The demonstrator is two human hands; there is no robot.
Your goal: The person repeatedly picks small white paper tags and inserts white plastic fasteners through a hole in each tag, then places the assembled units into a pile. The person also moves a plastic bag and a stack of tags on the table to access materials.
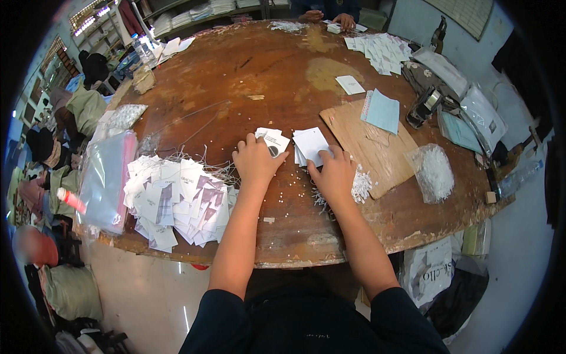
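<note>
My left hand (254,160) curls round a small stack of printed white cards (276,140) with a dark round mark, thumb on the right side and fingers at the left. My right hand (335,176) grips the lower right edge of a stack of white cards (311,143), whose visible faces look plain. Both stacks rest on the worn brown wooden table (236,88), a small gap between them. Left of my left hand spreads a big heap of white tags (180,197) with strings. Beside my right hand is a pile of white strings or small plastic bits (361,184).
A wooden board (389,162) carries a blue-covered pad (383,112). Right of it sits a bag of white bits (434,172); a tape dispenser (423,107) stands beyond. Clear plastic bags (109,183) lie at left. Across the table, another person's hands (345,22) handle cards.
</note>
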